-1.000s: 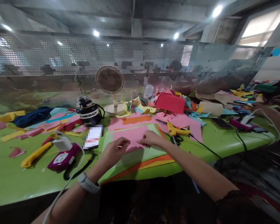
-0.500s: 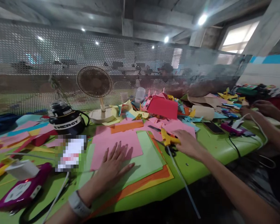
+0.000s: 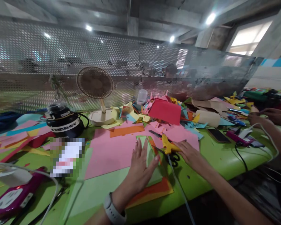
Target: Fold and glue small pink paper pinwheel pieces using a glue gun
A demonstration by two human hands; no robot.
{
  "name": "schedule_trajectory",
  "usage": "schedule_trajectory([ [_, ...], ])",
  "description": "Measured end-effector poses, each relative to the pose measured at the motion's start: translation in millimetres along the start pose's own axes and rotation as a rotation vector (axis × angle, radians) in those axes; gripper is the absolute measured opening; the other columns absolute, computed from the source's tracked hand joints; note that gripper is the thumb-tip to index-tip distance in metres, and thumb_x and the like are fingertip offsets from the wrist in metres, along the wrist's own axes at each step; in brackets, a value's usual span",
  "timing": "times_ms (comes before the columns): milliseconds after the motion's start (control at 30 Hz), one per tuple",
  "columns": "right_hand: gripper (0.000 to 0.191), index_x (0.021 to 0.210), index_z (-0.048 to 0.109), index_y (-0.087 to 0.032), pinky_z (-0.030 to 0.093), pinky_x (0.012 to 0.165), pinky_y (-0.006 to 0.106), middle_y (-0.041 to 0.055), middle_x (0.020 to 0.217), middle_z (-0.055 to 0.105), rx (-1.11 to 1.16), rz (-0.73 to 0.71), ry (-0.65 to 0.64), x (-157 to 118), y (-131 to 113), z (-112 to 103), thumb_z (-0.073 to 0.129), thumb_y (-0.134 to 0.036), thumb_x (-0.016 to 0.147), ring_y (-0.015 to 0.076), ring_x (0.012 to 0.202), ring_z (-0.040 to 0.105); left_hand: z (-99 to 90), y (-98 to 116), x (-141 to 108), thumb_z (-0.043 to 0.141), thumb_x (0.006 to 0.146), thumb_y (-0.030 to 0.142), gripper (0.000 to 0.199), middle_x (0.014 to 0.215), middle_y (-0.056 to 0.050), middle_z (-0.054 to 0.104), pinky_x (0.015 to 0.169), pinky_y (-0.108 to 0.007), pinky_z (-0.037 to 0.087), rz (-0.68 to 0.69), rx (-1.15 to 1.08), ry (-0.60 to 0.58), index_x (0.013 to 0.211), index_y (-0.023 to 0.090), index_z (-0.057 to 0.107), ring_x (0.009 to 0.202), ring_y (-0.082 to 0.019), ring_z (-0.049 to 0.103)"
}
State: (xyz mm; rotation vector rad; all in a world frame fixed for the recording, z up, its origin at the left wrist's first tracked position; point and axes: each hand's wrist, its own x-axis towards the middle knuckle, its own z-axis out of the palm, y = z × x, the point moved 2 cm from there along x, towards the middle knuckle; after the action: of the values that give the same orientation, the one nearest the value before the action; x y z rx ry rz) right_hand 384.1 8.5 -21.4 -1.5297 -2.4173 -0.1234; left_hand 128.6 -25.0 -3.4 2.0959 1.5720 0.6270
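Observation:
My left hand (image 3: 141, 170), with a white band on the wrist, is over light green paper (image 3: 100, 190), fingers extended and thumb apart. Pink paper (image 3: 112, 151) lies to its left, with an orange strip (image 3: 126, 130) across its far edge. My right hand (image 3: 189, 154) reaches to a yellow glue gun (image 3: 168, 145), its fingertips at the gun's right end; whether they grip it is unclear. A clear glue stick trails from the gun toward the table's front edge. Black-handled scissors (image 3: 174, 158) lie beneath the gun. Orange paper (image 3: 152, 190) shows under the green sheets.
A fan (image 3: 95, 82), a black bottle (image 3: 66, 122) and a phone-like blurred object (image 3: 67, 157) stand or lie left. Purple power strips (image 3: 16, 193) sit at both sides. Paper scraps and a red sheet (image 3: 166, 111) are piled behind. Another person's hands are at far right.
My left hand has moved right and lifted its fingers from the pink sheet. The green paper now spreads further left. My right hand stays beside the glue gun.

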Motion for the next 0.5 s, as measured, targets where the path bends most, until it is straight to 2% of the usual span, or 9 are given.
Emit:
schedule_trajectory([
  [167,0.045,0.129,0.054,-0.023,0.055,0.086,0.041,0.0124,0.11,0.064,0.063,-0.1,0.071,-1.5,14.0,4.4,0.041,-0.012,0.088,0.0248,0.104,0.06,12.6,56.8,25.1,0.031,0.092,0.06,0.078,0.158,-0.019,0.0,0.113,-0.058,0.016,0.171,-0.043,0.026,0.152,0.014,0.009,0.142,-0.031,-0.01],
  [233,0.044,0.128,0.054,-0.024,0.055,0.086,0.04,0.012,0.108,0.064,0.101,-0.144,0.094,-2.9,19.3,1.8,0.042,-0.012,0.087,0.024,0.102,0.061,16.0,72.1,33.2,0.033,0.091,0.061,0.077,0.159,-0.017,0.003,0.114,-0.059,0.015,0.255,-0.029,0.057,0.152,0.017,0.012,0.143,-0.031,-0.008],
  [300,0.044,0.129,0.052,-0.024,0.055,0.087,0.039,0.0114,0.108,0.064,0.139,-0.179,0.116,-5.5,23.2,-3.7,0.042,-0.013,0.088,0.0231,0.102,0.06,15.3,78.6,38.8,0.032,0.091,0.062,0.075,0.159,-0.014,0.004,0.114,-0.059,0.014,0.324,0.01,0.074,0.151,0.02,0.016,0.144,-0.031,-0.006],
  [400,0.044,0.13,0.051,-0.024,0.053,0.091,0.041,0.0112,0.113,0.063,0.165,-0.166,0.132,-10.2,27.4,-12.8,0.038,-0.013,0.09,0.0228,0.106,0.059,5.6,66.2,42.1,0.031,0.091,0.064,0.074,0.16,-0.012,0.01,0.116,-0.055,0.013,0.4,0.121,0.075,0.151,0.022,0.019,0.145,-0.03,-0.002],
  [500,0.043,0.132,0.05,-0.027,0.05,0.096,0.044,0.01,0.119,0.062,0.17,-0.097,0.098,-13.4,33.1,-15.9,0.036,-0.018,0.092,0.0232,0.113,0.057,-10.5,25.2,40.1,0.03,0.091,0.063,0.072,0.159,-0.011,0.014,0.116,-0.054,0.013,0.398,0.29,0.079,0.15,0.022,0.025,0.145,-0.03,0.005],
])
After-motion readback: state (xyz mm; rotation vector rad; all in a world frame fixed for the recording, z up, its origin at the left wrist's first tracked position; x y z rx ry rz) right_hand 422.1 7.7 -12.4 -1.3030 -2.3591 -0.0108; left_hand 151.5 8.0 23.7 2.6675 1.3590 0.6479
